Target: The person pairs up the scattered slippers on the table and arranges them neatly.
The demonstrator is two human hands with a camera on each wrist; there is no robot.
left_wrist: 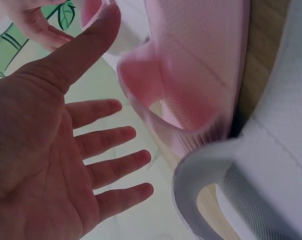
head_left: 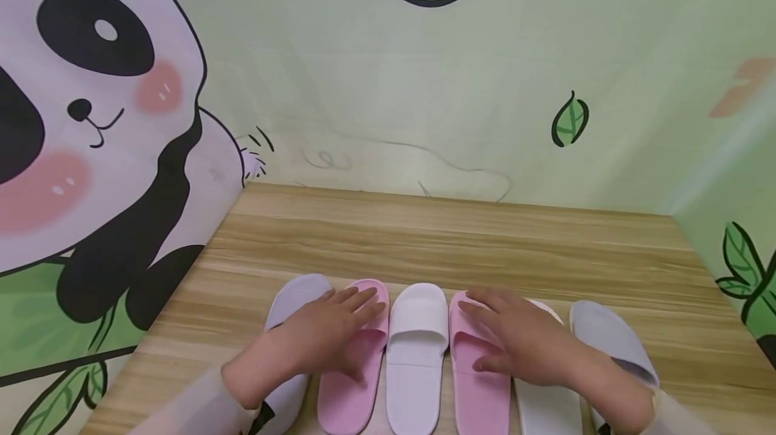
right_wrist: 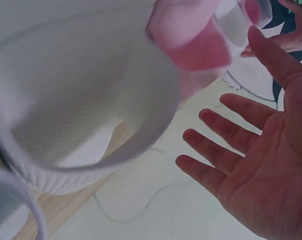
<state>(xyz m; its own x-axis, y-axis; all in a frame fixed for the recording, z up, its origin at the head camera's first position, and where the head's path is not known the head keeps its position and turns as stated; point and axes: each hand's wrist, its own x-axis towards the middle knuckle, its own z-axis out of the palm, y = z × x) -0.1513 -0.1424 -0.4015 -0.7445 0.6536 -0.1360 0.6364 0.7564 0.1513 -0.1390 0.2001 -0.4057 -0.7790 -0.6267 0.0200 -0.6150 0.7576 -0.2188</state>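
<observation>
Six slide slippers lie side by side at the near edge of a wooden table (head_left: 461, 240). From the left they are lavender (head_left: 297, 297), pink (head_left: 351, 388), white (head_left: 415, 347), pink (head_left: 479, 388), white (head_left: 545, 408) and grey (head_left: 612, 337). My left hand (head_left: 330, 337) lies flat, fingers spread, over the lavender slipper and the left pink one. My right hand (head_left: 515, 341) is spread over the right pink slipper and the white one beside it. The left wrist view shows an open palm (left_wrist: 106, 150) next to a pink strap (left_wrist: 190, 85). The right wrist view shows an open palm (right_wrist: 230, 145) beside a white strap (right_wrist: 81, 100). Neither hand holds anything.
Behind and beside the table stands a pale green backdrop (head_left: 424, 85), with a cartoon panda (head_left: 91, 118) on the left and leaves elsewhere. The table's far half is bare wood.
</observation>
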